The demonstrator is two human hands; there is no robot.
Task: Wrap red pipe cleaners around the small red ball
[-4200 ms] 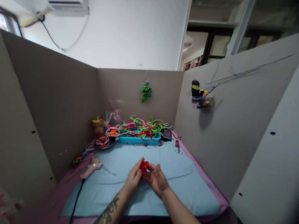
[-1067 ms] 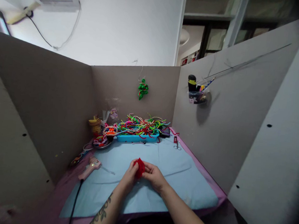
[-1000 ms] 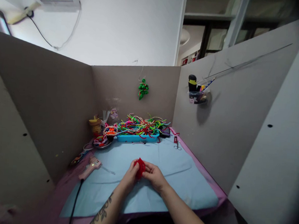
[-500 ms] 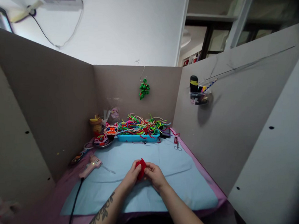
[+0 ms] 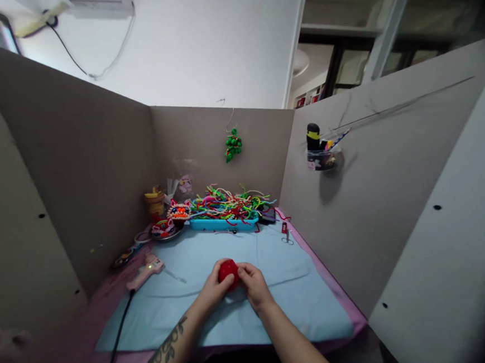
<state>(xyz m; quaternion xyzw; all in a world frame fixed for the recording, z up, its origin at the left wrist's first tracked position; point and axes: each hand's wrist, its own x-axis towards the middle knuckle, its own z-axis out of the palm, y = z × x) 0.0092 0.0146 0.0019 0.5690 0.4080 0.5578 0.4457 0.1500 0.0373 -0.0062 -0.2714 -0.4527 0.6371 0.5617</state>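
Observation:
A small red fuzzy piece (image 5: pixel 229 272), rounded and apparently made of pipe cleaner, is held above the light blue cloth (image 5: pixel 274 312). My left hand (image 5: pixel 216 284) is closed on its left side, with the thumb across the front. On its right edge, the fingertips of my right hand (image 5: pixel 254 286) pinch it. The undersides of both hands and the back of the piece are hidden.
A pink glue gun (image 5: pixel 145 273) with a black cord lies left. Behind are a blue tray (image 5: pixel 222 224) heaped with colourful pipe cleaners and a metal bowl (image 5: pixel 166 236). Scissors (image 5: pixel 287 240) lie at the back right. Grey partitions (image 5: pixel 218 171) enclose the table.
The red piece has turned from nearly edge-on to showing its broad round face. My left thumb now lies lower across it. The surroundings stay put.

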